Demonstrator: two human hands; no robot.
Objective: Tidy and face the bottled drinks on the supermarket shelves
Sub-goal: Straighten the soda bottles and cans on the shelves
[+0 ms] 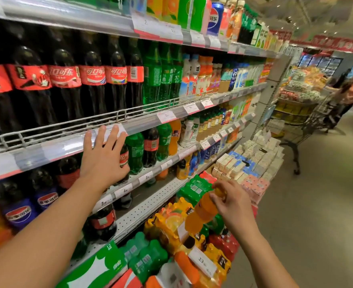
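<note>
My right hand (231, 202) pinches an orange soda bottle (202, 210) by the cap, bottle tilted, above shrink-wrapped drink packs (171, 223) stacked at floor level. Bottle's full of orange liquid. My left hand (104, 154) is flat, fingers straight, on the shelf edge rail (46, 150), w/ fingertips over a price tag; thumb's just beside a small cola bottle (124, 157). Above that rail: big cola bottles (67, 80), then green soda bottles (161, 75). Aisle floor to the right; a trolley (296, 125) & a person (352, 92) further off, blurred.
</note>
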